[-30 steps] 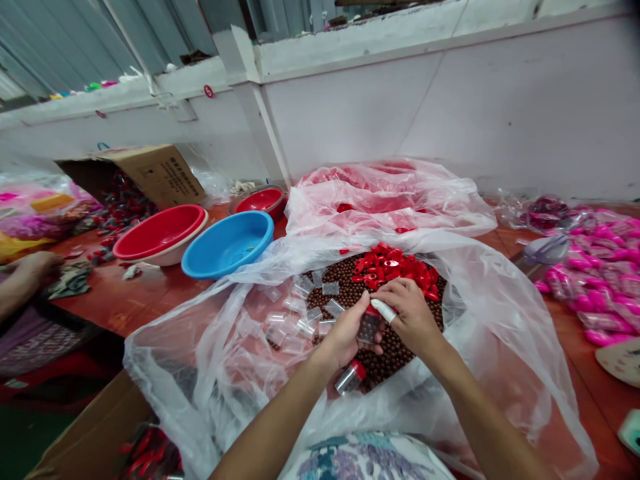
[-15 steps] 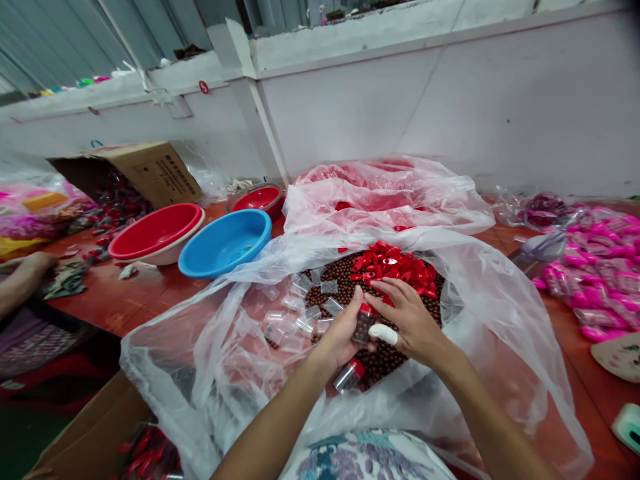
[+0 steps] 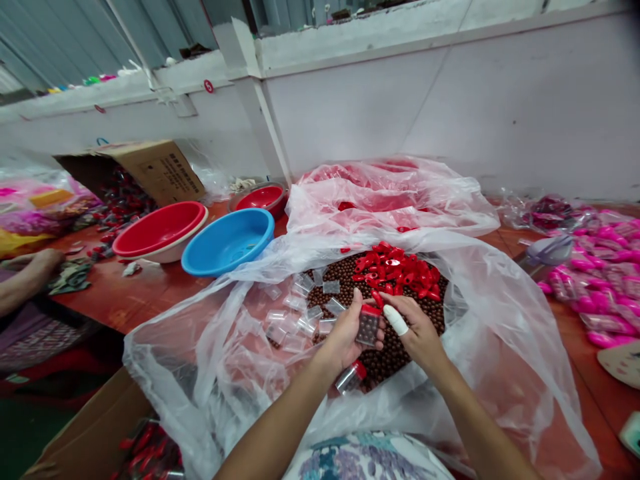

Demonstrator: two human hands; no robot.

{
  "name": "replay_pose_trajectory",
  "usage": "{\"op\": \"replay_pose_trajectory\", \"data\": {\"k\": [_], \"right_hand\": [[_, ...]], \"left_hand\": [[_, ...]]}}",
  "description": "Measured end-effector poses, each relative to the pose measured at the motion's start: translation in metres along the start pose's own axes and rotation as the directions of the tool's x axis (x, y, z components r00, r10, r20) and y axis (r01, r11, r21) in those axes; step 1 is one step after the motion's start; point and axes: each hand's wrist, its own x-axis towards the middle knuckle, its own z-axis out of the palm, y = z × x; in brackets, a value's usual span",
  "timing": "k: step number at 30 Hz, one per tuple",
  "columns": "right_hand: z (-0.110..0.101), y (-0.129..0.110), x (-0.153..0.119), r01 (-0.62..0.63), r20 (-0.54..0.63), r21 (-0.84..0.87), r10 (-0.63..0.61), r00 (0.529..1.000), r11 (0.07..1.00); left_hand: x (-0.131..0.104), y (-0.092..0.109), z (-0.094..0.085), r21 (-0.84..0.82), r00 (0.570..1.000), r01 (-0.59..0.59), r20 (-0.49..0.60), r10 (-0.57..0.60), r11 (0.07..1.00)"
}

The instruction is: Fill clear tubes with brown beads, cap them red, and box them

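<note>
My left hand [image 3: 344, 337] is wrapped round a small clear plastic container [image 3: 368, 329] filled with brown balls, its top edge red. Between the fingertips of my right hand [image 3: 417, 330], a small red plastic piece [image 3: 377, 299] is pinched just above that container. The right thumb wears a white cover [image 3: 396, 321]. Under both hands spreads a layer of brown balls [image 3: 385, 370]. A pile of red plastic pieces [image 3: 397, 270] lies on them beyond my fingers. Below my left hand rests another clear container with a red top [image 3: 351, 378].
Several clear containers [image 3: 287, 327] lie left of the balls on plastic sheeting [image 3: 505, 320]. Farther left stand a blue basin [image 3: 227, 243], a red basin [image 3: 160, 230] and a tipped cardboard box [image 3: 160, 175]. Pink packets [image 3: 607, 273] are heaped right. Another person's arm [image 3: 25, 280] rests at far left.
My right hand has drawn back from over the container, its fingers now closed on a red piece. The container in my left hand is more exposed. The view has shifted slightly.
</note>
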Motion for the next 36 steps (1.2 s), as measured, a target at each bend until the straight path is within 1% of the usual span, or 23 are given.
{"op": "replay_pose_trajectory", "data": {"k": [2,4,7,10,13,17,20,23,27,29,31,33,35,36], "right_hand": [[-0.001,-0.005,0.0,0.087,0.091,-0.064,-0.081,0.993,0.994],[-0.001,-0.008,-0.001,0.151,0.159,-0.138,-0.129,0.979,0.979],[0.004,-0.007,-0.005,0.212,0.201,-0.243,-0.165,0.966,0.946],[0.01,-0.002,-0.009,0.236,0.184,-0.318,-0.185,0.965,0.918],[0.013,0.0,-0.009,0.238,0.169,-0.336,-0.19,0.967,0.911],[0.011,-0.002,-0.009,0.242,0.162,-0.324,-0.198,0.967,0.915],[0.011,-0.002,-0.01,0.242,0.125,-0.342,-0.212,0.969,0.908],[0.013,-0.001,-0.011,0.251,0.105,-0.368,-0.228,0.968,0.895],[0.017,0.003,-0.013,0.306,0.107,-0.394,-0.288,0.952,0.866],[0.02,0.004,-0.017,0.324,0.117,-0.398,-0.303,0.946,0.858],[0.023,0.005,-0.024,0.327,0.143,-0.386,-0.294,0.945,0.863],[0.024,0.004,-0.033,0.317,0.213,-0.355,-0.254,0.944,0.88],[0.024,0.001,-0.041,0.299,0.342,-0.302,-0.19,0.92,0.905],[0.023,0.0,-0.044,0.29,0.411,-0.274,-0.161,0.897,0.917]], "left_hand": [[0.002,-0.002,0.0,0.024,0.998,-0.023,-0.065,0.025,0.999],[0.003,-0.004,0.0,0.024,0.994,-0.042,-0.095,0.044,0.999],[0.003,-0.006,-0.002,0.014,0.997,-0.056,-0.053,0.057,0.998],[0.004,-0.007,-0.003,0.03,0.997,-0.083,0.0,0.083,0.996],[0.005,-0.007,-0.003,0.021,0.995,-0.094,0.035,0.093,0.995],[0.006,-0.008,-0.004,-0.008,0.995,-0.069,0.077,0.069,0.998],[0.006,-0.01,-0.006,0.0,0.994,-0.034,0.099,0.034,0.999],[0.005,-0.014,-0.005,-0.005,0.995,-0.003,0.098,0.004,1.0],[0.005,-0.022,-0.004,-0.052,0.998,-0.029,0.055,0.032,0.998],[0.003,-0.028,-0.007,-0.048,0.998,-0.036,0.046,0.038,0.998],[-0.001,-0.033,-0.015,0.022,0.999,-0.027,0.045,0.026,0.999],[-0.006,-0.035,-0.028,0.184,0.999,-0.048,0.028,0.043,0.982],[-0.01,-0.029,-0.047,0.405,0.993,-0.108,-0.009,0.122,0.908],[-0.012,-0.024,-0.057,0.517,0.981,-0.149,-0.029,0.191,0.843]]}}
